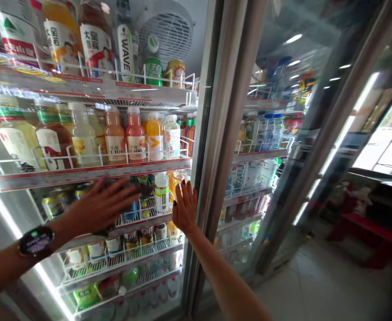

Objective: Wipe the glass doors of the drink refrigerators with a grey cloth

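My left hand (107, 199) is stretched out flat in front of a lit drinks fridge, fingers pointing right and a little blurred. A dark shape by its fingertips is unclear. On that wrist sits a dark round watch (36, 240). My right hand (185, 207) is raised with its fingers up and its palm toward the fridge, beside the metal door frame (221, 129). Whether either palm touches glass I cannot tell. Behind the hands are a white-labelled bottle (161, 194) and cans (53, 204). Neither hand visibly holds anything.
Juice bottles (136, 133) line the shelf above the hands, with larger bottles (95, 38) and a green can (153, 71) higher up. Lower shelves carry cups (113, 244) and packets (87, 294). Another glass-fronted section (259, 169) and a red bench (373, 236) are to the right.
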Tool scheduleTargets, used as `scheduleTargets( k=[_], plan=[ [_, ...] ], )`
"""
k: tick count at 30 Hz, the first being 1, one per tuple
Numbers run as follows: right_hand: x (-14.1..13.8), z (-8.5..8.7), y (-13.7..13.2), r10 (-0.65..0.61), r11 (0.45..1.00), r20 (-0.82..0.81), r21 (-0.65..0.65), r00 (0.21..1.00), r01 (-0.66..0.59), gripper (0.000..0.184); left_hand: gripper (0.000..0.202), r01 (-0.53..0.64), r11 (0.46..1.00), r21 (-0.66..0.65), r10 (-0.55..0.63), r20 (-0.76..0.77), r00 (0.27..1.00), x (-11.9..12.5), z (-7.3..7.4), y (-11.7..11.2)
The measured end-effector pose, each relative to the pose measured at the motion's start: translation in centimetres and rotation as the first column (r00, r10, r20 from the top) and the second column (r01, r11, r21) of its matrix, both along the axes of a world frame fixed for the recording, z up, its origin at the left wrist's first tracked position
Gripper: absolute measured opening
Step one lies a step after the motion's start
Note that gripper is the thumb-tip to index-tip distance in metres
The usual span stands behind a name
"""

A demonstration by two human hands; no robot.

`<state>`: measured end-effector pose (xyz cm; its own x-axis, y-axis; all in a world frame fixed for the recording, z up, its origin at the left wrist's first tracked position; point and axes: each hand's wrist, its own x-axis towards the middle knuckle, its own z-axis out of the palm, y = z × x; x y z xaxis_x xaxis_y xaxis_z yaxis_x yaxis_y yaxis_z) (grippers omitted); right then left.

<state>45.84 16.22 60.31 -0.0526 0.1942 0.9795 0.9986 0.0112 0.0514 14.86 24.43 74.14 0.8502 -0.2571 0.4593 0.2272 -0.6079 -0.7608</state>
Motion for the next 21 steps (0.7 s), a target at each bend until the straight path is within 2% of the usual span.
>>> scheduleTargets(
  k=[1,2,3,4,5,6,7,8,10,11,12,13,14,15,16,17,19,20,21],
  plan=[
    [0.0,0.0,0.0,0.005,1.000,-0.002,0.006,1.000,-0.005,0.070,0.062,-0.059,0.998,-0.028,0.062,0.135,0.989,0.8,3.8,-0.3],
    [0.0,-0.1,0.1,0.009,1.000,-0.003,0.012,1.000,-0.009,0.070,0.062,-0.075,0.994,-0.078,0.093,0.262,0.960,1.6,6.5,-0.6],
    [0.1,-0.1,0.1,0.013,1.000,0.000,0.019,1.000,-0.013,0.070,0.062,-0.091,0.989,-0.116,0.126,0.346,0.930,2.5,8.0,-1.0],
    [0.1,0.0,0.1,0.011,1.000,0.001,0.025,1.000,-0.011,0.070,0.063,-0.100,0.985,-0.140,0.148,0.393,0.907,3.4,8.0,-1.4],
    [0.0,0.0,0.1,0.004,1.000,0.000,0.027,1.000,-0.004,0.070,0.064,-0.109,0.982,-0.151,0.161,0.390,0.907,4.1,6.6,-1.7],
    [0.0,0.1,0.0,-0.006,1.000,-0.002,0.025,1.000,0.006,0.070,0.065,-0.119,0.982,-0.146,0.163,0.346,0.924,4.6,3.9,-2.0],
    [0.0,0.2,0.0,-0.013,1.000,0.000,0.024,1.000,0.013,0.070,0.065,-0.122,0.985,-0.120,0.151,0.269,0.951,4.9,0.3,-2.2],
    [0.0,0.2,-0.1,-0.016,1.000,0.004,0.020,1.000,0.016,0.070,0.065,-0.135,0.986,-0.101,0.150,0.152,0.977,4.7,-4.0,-2.3],
    [-0.1,0.3,-0.2,-0.010,1.000,0.015,0.022,1.000,0.010,0.070,0.067,-0.068,0.998,-0.006,0.068,-0.060,0.996,3.3,-12.5,-2.4],
    [-0.1,0.4,-0.3,-0.003,1.000,0.018,0.023,1.000,0.002,0.070,0.071,-0.034,0.999,0.033,0.039,-0.177,0.983,2.3,-15.7,-2.2],
    [-0.1,0.4,-0.3,0.005,1.000,0.020,0.020,1.000,-0.005,0.070,0.073,0.008,0.999,0.043,0.004,-0.262,0.965,1.1,-17.7,-1.9],
    [-0.1,0.4,-0.4,0.008,1.000,0.020,0.014,1.000,-0.009,0.070,0.075,0.026,0.999,0.047,-0.009,-0.323,0.946,0.0,-18.2,-1.4],
    [-0.2,0.3,-0.4,0.007,1.000,0.017,0.011,1.000,-0.007,0.070,0.075,0.035,0.999,0.042,-0.018,-0.344,0.939,-1.0,-17.2,-0.9],
    [-0.2,0.3,-0.4,0.005,1.000,0.014,0.011,1.000,-0.005,0.070,0.074,0.030,0.999,0.033,-0.017,-0.330,0.944,-1.7,-14.8,-0.4],
    [-0.2,0.2,-0.4,0.004,1.000,0.014,0.009,1.000,-0.004,0.070,0.072,0.007,1.000,0.024,0.000,-0.279,0.960,-2.1,-11.3,0.0],
    [-0.1,0.2,-0.3,0.005,1.000,0.018,0.010,1.000,-0.005,0.070,0.070,-0.007,1.000,0.015,0.010,-0.191,0.981,-2.2,-7.0,0.1],
    [0.0,0.0,-0.1,0.014,1.000,0.018,0.022,1.000,-0.015,0.070,0.066,-0.111,0.993,-0.043,0.114,0.076,0.991,-1.7,1.7,-0.3],
    [0.0,-0.1,0.0,0.022,0.999,0.018,0.030,1.000,-0.022,0.069,0.065,-0.153,0.984,-0.087,0.168,0.207,0.964,-1.1,5.0,-0.7],
    [0.0,-0.1,0.1,0.027,0.999,0.018,0.036,0.999,-0.028,0.069,0.064,-0.163,0.977,-0.137,0.199,0.310,0.930,-0.3,7.1,-1.2]
  ],
)
